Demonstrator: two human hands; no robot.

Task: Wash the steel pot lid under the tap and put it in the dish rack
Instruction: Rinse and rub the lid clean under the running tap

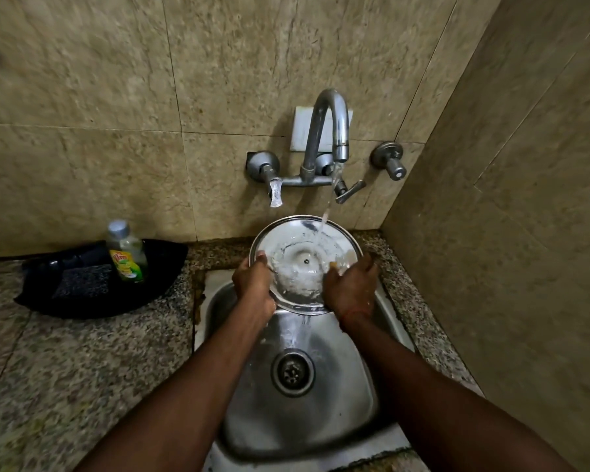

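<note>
Rinsing steel pot lid (304, 264) under tap (331, 131).
Gripped at opposite rims by left hand (254, 284) and right hand (351, 291), tilted so water drains into sink (361, 396).

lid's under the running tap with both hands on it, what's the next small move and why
Probably turn the lid a little in the stream. The water from the tap lands near its upper right rim, and white suds still sit around the middle and lower left. The left hand and right hand already grip opposite edges over the sink, so turning it should be easy.
</note>
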